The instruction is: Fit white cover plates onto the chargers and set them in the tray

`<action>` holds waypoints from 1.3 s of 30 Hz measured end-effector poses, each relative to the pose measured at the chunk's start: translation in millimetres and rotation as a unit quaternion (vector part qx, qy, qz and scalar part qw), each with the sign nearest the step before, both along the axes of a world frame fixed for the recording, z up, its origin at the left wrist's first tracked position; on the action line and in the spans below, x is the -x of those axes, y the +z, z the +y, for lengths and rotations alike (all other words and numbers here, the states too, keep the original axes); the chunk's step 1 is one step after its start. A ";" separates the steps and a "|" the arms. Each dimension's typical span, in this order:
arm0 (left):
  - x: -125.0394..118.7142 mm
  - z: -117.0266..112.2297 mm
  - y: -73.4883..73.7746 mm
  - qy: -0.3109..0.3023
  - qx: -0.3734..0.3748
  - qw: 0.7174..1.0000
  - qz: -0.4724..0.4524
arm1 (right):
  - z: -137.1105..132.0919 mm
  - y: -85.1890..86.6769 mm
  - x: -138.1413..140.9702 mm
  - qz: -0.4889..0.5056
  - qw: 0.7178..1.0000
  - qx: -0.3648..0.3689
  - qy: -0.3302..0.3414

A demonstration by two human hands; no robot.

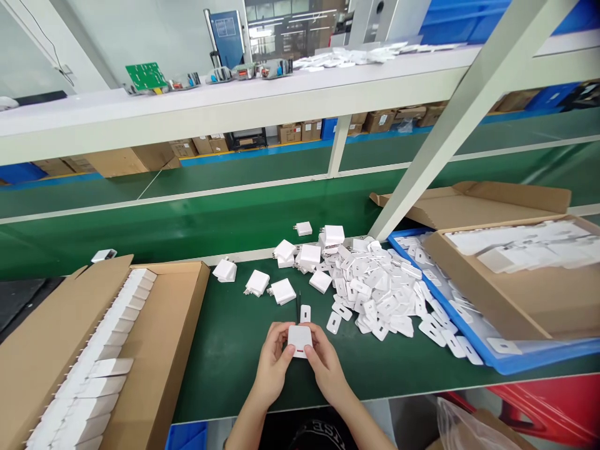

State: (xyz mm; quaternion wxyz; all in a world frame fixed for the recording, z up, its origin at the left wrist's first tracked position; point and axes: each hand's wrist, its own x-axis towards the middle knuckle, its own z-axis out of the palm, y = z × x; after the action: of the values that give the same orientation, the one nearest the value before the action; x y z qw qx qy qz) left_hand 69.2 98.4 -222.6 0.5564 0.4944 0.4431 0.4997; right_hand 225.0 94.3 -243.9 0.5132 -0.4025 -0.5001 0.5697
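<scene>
Between my left hand (pixel 275 356) and my right hand (pixel 323 359) is a white charger (pixel 300 337) with a small red port on its near edge. Fingers of both hands close around its sides, and the thumbs press near the port. Just beyond it, a white end plate with a slot (pixel 305 314) lies on the green table beside a thin dark tool (pixel 298 300). Several white chargers (pixel 283 291), some with prongs showing, lie farther off. To their right spreads a heap of loose white end plates (pixel 375 287).
At left, an open cardboard box (pixel 187 337) holds rows of white chargers. A blue tray (pixel 497 362) with end plates stands at right, another cardboard box (pixel 487 294) resting on it. A slanted white post (pixel 431 144) rises behind, and a shelf (pixel 225 103) carries circuit boards.
</scene>
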 end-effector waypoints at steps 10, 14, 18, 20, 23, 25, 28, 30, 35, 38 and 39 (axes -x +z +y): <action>-6.6 -15.5 -21.9 0.063 -0.065 0.992 0.083 | -4.4 -9.0 0.8 -0.045 0.998 -0.051 -0.004; -6.0 -17.8 -22.2 0.066 -0.081 0.987 0.119 | -4.2 -5.9 0.7 -0.042 0.998 -0.050 0.009; -5.9 -18.4 -20.6 0.092 -0.096 0.983 0.125 | -2.7 -1.8 1.0 -0.045 0.997 -0.052 0.033; -6.1 -18.2 -19.8 0.107 -0.104 0.981 0.126 | -2.1 -1.0 1.2 -0.053 0.997 -0.049 0.037; -6.5 -18.8 -19.7 0.114 -0.110 0.979 0.127 | -2.5 -1.5 0.9 -0.055 0.997 -0.038 0.036; -6.6 -20.1 -20.3 0.112 -0.112 0.979 0.130 | -3.7 -1.8 0.6 -0.048 0.997 -0.040 0.038; -6.6 -22.9 -21.1 0.100 -0.112 0.979 0.134 | -6.7 -1.3 0.8 -0.047 0.997 -0.052 0.032; -6.9 -24.1 -21.3 0.086 -0.113 0.981 0.135 | -8.7 -0.9 1.6 -0.062 0.996 -0.067 0.019; -8.4 -24.0 -21.7 0.088 -0.131 0.975 0.155 | -10.7 -3.6 2.9 -0.104 0.990 -0.094 -0.011; -8.9 -25.0 -22.6 0.103 -0.146 0.970 0.167 | -10.5 -6.4 1.8 -0.094 0.992 -0.082 -0.001; -9.0 -25.7 -22.8 0.105 -0.150 0.969 0.169 | -10.4 -6.9 1.3 -0.086 0.993 -0.079 0.001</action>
State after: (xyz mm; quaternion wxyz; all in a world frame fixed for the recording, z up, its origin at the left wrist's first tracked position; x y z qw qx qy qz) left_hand 78.2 72.7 -245.4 0.3376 0.5997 0.5002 0.5255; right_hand 223.6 83.9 -250.8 0.4978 -0.4074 -0.5865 0.4922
